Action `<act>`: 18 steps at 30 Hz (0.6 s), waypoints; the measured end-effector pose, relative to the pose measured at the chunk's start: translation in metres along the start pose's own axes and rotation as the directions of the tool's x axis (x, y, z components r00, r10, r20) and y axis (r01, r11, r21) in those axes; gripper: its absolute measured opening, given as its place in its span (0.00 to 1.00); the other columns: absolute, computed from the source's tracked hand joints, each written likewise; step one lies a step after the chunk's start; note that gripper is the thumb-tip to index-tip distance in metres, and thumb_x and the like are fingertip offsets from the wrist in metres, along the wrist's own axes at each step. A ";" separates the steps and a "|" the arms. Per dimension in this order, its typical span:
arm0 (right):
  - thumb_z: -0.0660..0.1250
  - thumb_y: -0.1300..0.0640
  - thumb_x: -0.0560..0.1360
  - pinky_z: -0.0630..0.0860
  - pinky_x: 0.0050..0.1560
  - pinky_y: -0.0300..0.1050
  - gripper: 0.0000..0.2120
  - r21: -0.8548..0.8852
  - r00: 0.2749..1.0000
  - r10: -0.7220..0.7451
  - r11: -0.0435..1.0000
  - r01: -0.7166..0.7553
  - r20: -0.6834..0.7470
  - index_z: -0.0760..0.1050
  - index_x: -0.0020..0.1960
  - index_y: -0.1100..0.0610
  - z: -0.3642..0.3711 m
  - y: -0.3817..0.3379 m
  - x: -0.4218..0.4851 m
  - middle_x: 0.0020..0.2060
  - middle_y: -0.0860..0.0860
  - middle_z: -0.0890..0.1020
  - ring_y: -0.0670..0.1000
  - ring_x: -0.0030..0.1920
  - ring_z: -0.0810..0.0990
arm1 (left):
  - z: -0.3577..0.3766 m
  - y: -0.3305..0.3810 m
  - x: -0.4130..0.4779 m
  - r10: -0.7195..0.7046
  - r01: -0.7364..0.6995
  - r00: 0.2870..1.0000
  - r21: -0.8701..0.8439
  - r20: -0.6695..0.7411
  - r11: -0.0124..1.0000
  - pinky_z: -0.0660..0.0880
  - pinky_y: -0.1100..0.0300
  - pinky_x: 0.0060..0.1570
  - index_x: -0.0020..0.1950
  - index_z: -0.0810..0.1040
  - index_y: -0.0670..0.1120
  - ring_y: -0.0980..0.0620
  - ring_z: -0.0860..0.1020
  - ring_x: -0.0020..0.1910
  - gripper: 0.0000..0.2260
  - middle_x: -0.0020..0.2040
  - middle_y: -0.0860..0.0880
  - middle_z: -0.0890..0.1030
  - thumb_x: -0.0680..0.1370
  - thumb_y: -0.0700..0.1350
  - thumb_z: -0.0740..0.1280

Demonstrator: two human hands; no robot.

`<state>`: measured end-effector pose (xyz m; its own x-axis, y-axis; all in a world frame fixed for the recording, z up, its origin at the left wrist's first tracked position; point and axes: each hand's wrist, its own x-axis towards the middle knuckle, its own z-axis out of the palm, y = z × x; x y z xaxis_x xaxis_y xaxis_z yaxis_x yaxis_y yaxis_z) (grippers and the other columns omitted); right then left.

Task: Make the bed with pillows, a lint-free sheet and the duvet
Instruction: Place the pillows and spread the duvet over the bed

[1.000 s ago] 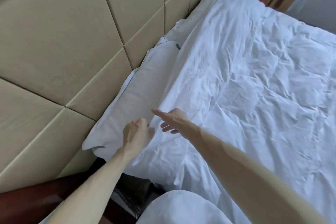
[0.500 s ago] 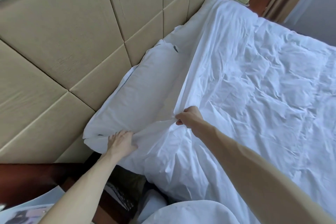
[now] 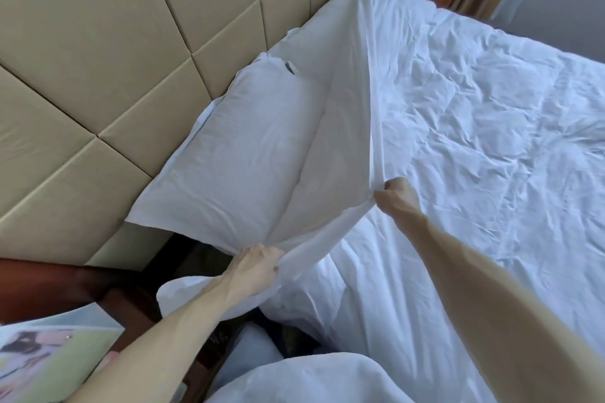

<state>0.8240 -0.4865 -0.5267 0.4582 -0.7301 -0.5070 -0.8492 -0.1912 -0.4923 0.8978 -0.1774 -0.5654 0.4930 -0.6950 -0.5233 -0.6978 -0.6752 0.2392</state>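
Rumpled white duvet (image 3: 474,141), edge lifted beside pillow (image 3: 235,154)

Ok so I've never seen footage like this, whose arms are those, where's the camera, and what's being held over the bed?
There is no machine here. The one picture comes from a camera worn on a person's head, looking down, so the two bare arms are that person's own. The left hand and the right hand each grip the top edge of the white cover spread over the bed, holding it raised. Just past that edge a white pillow lies against the padded headboard.
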 end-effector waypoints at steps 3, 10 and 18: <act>0.64 0.61 0.67 0.78 0.46 0.49 0.08 -0.060 0.990 0.091 0.993 -0.098 -0.106 0.80 0.44 0.59 -0.018 0.029 0.003 0.44 0.57 0.82 0.61 0.48 0.82 | 0.033 0.047 -0.015 0.046 -0.044 0.994 -0.026 0.098 0.999 0.76 0.52 0.53 0.62 0.78 0.52 0.43 0.80 0.57 0.11 0.57 0.47 0.83 0.83 0.48 0.60; 0.59 0.57 0.66 0.77 0.48 0.49 0.15 -0.042 0.993 0.098 0.994 -0.101 -0.067 0.79 0.48 0.60 0.012 0.055 -0.004 0.44 0.58 0.82 0.61 0.48 0.82 | 0.081 0.045 -0.027 -0.101 0.174 0.808 -0.071 0.580 0.982 0.68 0.57 0.39 0.38 0.73 0.48 0.52 0.73 0.37 0.19 0.39 0.51 0.75 0.80 0.61 0.61; 0.61 0.59 0.67 0.79 0.39 0.47 0.04 -0.144 0.946 0.102 0.988 -0.060 0.309 0.66 0.36 0.57 0.105 0.096 -0.044 0.30 0.52 0.72 0.57 0.33 0.80 | 0.060 -0.010 -0.030 -0.269 0.302 0.903 -0.048 0.336 0.952 0.72 0.55 0.50 0.68 0.78 0.55 0.48 0.80 0.61 0.21 0.63 0.52 0.82 0.79 0.61 0.62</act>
<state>0.7502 -0.4040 -0.6259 0.4277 -0.5074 -0.7481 -0.9039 -0.2400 -0.3540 0.8590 -0.1348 -0.6017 0.4585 -0.3622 -0.8115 -0.4908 -0.8645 0.1086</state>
